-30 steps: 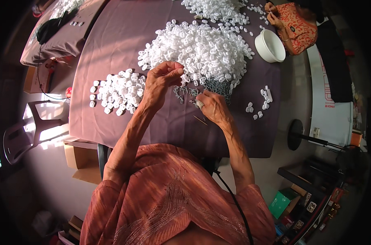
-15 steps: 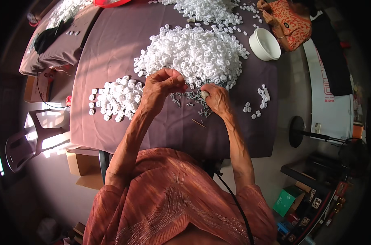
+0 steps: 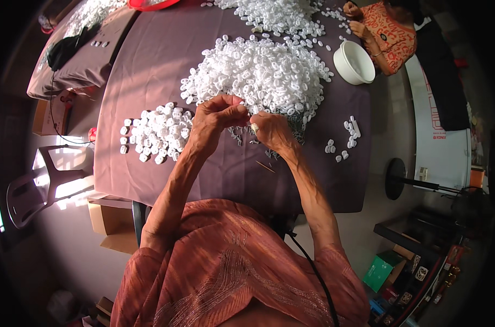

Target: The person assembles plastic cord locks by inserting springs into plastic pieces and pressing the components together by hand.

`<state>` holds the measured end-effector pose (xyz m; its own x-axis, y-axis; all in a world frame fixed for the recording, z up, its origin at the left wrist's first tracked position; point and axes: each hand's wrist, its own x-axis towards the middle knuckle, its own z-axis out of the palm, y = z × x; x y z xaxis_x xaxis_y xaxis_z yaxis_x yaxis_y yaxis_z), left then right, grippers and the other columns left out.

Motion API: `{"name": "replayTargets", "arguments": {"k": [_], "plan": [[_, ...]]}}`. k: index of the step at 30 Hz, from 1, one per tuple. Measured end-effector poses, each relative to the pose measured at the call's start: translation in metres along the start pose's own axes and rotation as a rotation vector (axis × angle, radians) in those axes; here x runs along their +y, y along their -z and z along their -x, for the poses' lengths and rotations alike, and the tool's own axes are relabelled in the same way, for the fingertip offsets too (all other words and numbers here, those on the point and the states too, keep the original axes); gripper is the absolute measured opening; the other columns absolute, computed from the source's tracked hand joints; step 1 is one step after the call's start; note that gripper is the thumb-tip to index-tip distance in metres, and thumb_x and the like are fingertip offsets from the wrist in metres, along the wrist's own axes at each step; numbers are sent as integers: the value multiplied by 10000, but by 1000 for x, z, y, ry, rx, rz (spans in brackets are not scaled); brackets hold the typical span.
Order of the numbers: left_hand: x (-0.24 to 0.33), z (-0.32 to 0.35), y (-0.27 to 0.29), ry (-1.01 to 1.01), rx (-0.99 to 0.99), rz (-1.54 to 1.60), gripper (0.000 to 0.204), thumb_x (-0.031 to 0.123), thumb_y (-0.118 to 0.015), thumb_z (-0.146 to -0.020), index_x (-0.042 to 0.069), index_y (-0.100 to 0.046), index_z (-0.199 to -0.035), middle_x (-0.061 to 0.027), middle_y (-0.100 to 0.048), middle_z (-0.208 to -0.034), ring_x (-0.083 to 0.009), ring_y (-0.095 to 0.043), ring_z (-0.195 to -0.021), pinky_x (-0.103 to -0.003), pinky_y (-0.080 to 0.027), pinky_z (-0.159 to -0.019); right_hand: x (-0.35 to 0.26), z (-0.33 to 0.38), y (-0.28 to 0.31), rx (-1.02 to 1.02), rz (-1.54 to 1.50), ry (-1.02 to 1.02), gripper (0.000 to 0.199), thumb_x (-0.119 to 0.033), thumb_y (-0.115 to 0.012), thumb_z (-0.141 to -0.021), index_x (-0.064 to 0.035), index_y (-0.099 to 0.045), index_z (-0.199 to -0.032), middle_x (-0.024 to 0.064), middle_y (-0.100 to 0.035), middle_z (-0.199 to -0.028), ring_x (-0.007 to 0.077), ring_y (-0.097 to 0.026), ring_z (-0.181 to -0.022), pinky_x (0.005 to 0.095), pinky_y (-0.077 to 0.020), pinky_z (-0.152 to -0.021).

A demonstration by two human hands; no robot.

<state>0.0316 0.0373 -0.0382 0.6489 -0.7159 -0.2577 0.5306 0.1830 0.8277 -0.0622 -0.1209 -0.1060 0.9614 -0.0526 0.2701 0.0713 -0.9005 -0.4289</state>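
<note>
My left hand (image 3: 217, 117) and my right hand (image 3: 270, 129) meet fingertip to fingertip above the purple table (image 3: 149, 65), pinching a small white plastic piece (image 3: 253, 127) between them. Just beyond the fingers lies a big heap of white plastic pieces (image 3: 258, 76). Under my hands sits a scatter of small dark metal parts (image 3: 237, 136). A smaller pile of white pieces (image 3: 157, 132) lies to the left of my left wrist. A thin stick (image 3: 265, 167) rests on the cloth beside my right forearm.
A white bowl (image 3: 354, 62) stands at the far right, next to another person's hand and orange patterned sleeve (image 3: 386, 32). A few loose white pieces (image 3: 345, 139) lie right of my hands. A plastic chair (image 3: 35, 185) is at the left, shelves with boxes (image 3: 411, 267) at the lower right.
My right hand rose from the table toward my left hand; the fingertips of both now meet on a small white piece. The view shifted slightly.
</note>
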Motion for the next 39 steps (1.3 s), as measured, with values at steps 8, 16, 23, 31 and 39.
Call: {"name": "replayTargets", "arguments": {"k": [8, 16, 23, 31, 39], "plan": [[-1, -1, 3, -14, 6, -50, 109, 118, -624, -785, 40, -573, -842, -48, -604, -766, -142, -599, -696, -266, -491, -679, -14, -13, 4, -18, 66, 15, 129, -46, -465, -680, -46, -471, -552, 145, -531, -546, 301, -571, -528, 376, -443, -462], [4, -1, -3, -19, -14, 71, 127, 110, -628, -778, 17, -573, -845, -74, -615, -780, -160, -610, -723, -279, -503, -683, -8, -10, 2, -126, 21, 107, 150, -90, -483, -698, -18, -448, -571, 145, -493, -552, 328, -537, -534, 401, -421, -475], [3, 1, -6, 45, -4, 146, 95, 103, -595, -804, 31, -564, -858, -70, -602, -802, -167, -596, -731, -299, -495, -714, -29, -11, 64, 45, -396, -192, 113, 29, -558, -658, -27, -544, -755, 79, -567, -661, 161, -550, -592, 276, -429, -557], [3, -7, -47, -3, -58, 160, 130, 90, -647, -758, 15, -568, -828, -67, -605, -770, -150, -599, -685, -283, -503, -691, -46, -28, 114, 227, -322, -27, 164, 25, -614, -639, -35, -531, -768, 87, -558, -687, 235, -564, -622, 319, -434, -547], [18, -6, -64, -101, -109, 112, 65, 22, -588, -765, 17, -547, -816, -63, -593, -777, -162, -594, -690, -302, -491, -671, -63, -32, 137, 273, -164, 33, 169, 43, -598, -669, -33, -548, -811, 74, -580, -727, 191, -587, -665, 270, -452, -591]]}}
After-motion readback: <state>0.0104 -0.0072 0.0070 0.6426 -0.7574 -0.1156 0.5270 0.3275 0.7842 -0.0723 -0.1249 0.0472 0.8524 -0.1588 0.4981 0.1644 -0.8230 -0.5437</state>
